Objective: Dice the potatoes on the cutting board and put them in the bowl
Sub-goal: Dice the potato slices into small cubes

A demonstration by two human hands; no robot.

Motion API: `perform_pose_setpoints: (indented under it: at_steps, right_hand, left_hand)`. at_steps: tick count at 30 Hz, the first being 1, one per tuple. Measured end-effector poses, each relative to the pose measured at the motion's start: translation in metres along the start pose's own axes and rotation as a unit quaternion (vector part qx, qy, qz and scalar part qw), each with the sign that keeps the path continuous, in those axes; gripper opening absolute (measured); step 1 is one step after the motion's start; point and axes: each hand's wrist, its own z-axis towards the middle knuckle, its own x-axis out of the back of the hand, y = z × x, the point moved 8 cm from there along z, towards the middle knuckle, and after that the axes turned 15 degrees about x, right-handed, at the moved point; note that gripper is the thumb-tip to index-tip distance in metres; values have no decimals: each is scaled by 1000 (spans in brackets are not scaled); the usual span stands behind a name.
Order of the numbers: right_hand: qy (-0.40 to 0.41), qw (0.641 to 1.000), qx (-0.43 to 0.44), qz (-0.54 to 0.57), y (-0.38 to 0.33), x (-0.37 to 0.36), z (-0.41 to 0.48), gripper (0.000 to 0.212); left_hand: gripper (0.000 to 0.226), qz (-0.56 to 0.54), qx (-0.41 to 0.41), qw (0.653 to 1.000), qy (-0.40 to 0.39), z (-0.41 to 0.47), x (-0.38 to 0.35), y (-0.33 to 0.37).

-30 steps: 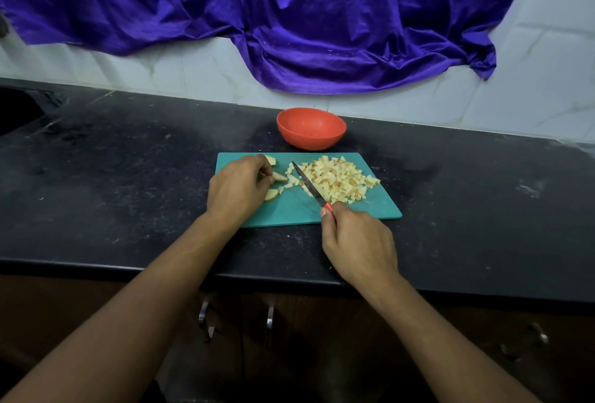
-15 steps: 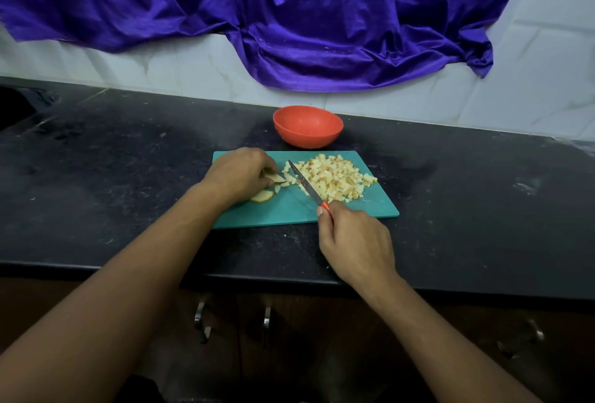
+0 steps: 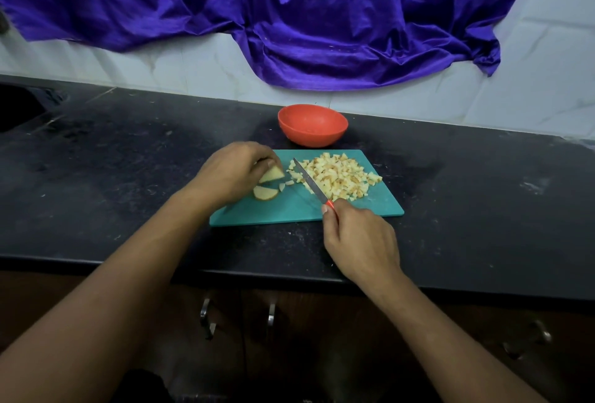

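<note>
- Potato dice (image 3: 338, 177), pale yellow with some browned edges, lie heaped on the right-of-centre part of a teal cutting board (image 3: 289, 208) in the middle of the frame.
- A half-round potato slice (image 3: 264, 192) lies flat on the left part of the board, with a small cut piece (image 3: 282, 187) just to its right.
- The left hand (image 3: 235, 171) reaches in from the lower left and sits over the board's left end. Its fingers are curled and its fingertips pinch a wedge of potato (image 3: 273, 174), tilted just above the flat slice.
- The right hand (image 3: 360, 241) comes in from the lower right. Its fingers are wrapped round the red handle of a knife (image 3: 310, 182), with the forefinger laid along the top of the handle.
- The narrow blade slants toward the upper left, its tip at the left edge of the heap of dice.
- An orange-red bowl (image 3: 312, 125) stands upright just above the board's top edge, apart from the dice.
- Board and bowl sit on a black countertop (image 3: 128, 161) with pale scuff marks.
- Behind it is a white tiled wall (image 3: 531, 87), with a shiny purple cloth (image 3: 322, 16) draped across the top of the frame.
- Two metal cabinet handles (image 3: 271, 314) show below the counter edge.
</note>
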Motion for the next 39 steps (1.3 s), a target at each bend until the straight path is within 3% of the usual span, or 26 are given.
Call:
perform_pose_setpoints:
  at_steps: [4,9,19,28,35,39]
  right_hand:
    - [2,1000,1,1,0,1,-1,36]
    - [7,1000,2,0,-1,1,-1,37]
    - [6,1000,1,1,-1,1,-1,37]
    - [0,1000,2,-1,-2,1,-1,37]
    - [0,1000,5,-3,-4,3,-1,35]
    - [-44,999,31,0,-9,0,3,36]
  left_hand:
    - [19,33,7,997,-71,-8,-21,-17]
    - [20,11,9,1000,-13,-14,-24,-22]
    - [25,-64,22,997,-41,-27,-27,-35]
    - [26,-55,80,994,48,-41,-23,-27]
    - [33,-71,71,994,31,-49,-21,-31]
    - [32,-92,88,991,37,-51,-19,-33]
